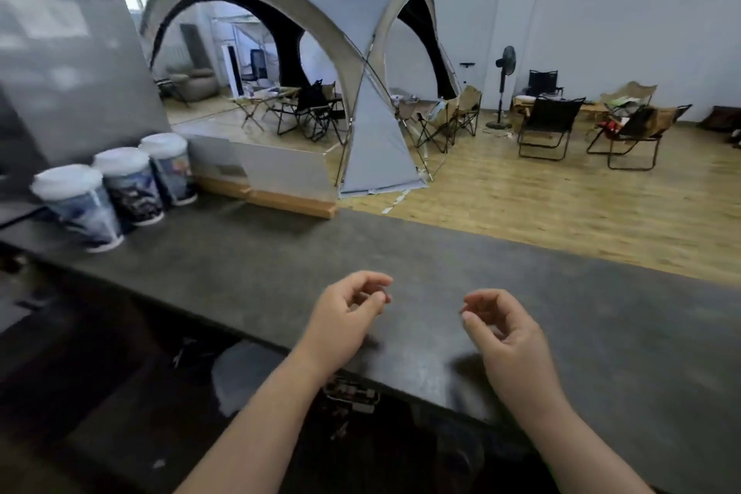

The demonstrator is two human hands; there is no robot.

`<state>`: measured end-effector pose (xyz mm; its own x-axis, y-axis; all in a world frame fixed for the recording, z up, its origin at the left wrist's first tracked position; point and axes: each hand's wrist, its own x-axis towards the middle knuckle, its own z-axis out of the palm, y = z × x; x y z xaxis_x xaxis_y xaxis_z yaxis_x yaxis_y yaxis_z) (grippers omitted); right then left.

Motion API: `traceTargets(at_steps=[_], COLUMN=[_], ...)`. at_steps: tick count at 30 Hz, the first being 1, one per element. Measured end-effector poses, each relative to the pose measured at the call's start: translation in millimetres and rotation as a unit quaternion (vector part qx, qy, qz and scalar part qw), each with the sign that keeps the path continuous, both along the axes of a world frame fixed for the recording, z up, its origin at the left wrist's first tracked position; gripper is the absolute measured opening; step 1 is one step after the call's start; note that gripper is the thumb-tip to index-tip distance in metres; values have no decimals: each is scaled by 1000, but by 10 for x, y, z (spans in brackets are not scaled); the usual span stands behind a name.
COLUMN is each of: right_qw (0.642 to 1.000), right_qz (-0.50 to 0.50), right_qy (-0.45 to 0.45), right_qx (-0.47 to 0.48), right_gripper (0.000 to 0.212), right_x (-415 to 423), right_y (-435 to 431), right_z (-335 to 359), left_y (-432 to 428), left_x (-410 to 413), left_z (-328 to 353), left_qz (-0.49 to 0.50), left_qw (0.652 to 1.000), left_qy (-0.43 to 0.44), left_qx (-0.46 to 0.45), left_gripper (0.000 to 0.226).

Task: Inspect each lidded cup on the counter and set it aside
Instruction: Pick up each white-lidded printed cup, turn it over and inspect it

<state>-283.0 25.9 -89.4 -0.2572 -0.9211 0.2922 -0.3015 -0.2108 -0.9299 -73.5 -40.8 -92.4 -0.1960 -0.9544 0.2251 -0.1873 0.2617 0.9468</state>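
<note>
Three lidded cups stand in a row at the far left of the dark counter. Each has a white lid and a blue printed wall. The nearest cup is beside the middle cup, and the farthest cup is behind that. My left hand and my right hand hover over the counter's near edge, well to the right of the cups. Both hands are empty, with fingers loosely curled and apart.
A grey panel rises behind the cups. A white board on a wooden base stands at the counter's far edge. Beyond the counter are a grey dome tent, folding chairs and a floor fan.
</note>
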Motion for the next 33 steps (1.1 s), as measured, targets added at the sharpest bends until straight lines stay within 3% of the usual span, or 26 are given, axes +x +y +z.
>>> traceTargets(at_steps=[9, 13, 20, 23, 27, 33], right_qw=[998, 995, 985, 980, 967, 970], right_qz=[42, 81, 150, 178, 222, 221], right_qy=[-33, -39, -23, 9, 64, 47], right_qx=[34, 53, 84, 92, 103, 87], right_gripper=[16, 19, 24, 33, 55, 68], right_x=[2232, 3153, 4518, 4893, 5193, 5284], right_y=[-1434, -1914, -2454, -2606, -2724, -2729], right_z=[-22, -12, 44, 65, 7, -104], left_y=[-1012, -1280, -1424, -1585, -1793, -1892], left_x=[2329, 3203, 4329, 4675, 4873, 4767], left_z=[8, 53, 189, 153, 40, -54], left_qz=[70, 119, 272, 328, 254, 211], left_qw=[997, 993, 947, 934, 964, 975], left_qy=[-15, -13, 125, 102, 76, 66], left_qx=[-5, -7, -116, -97, -13, -22], left_gripper=[17, 25, 22, 49, 82, 70])
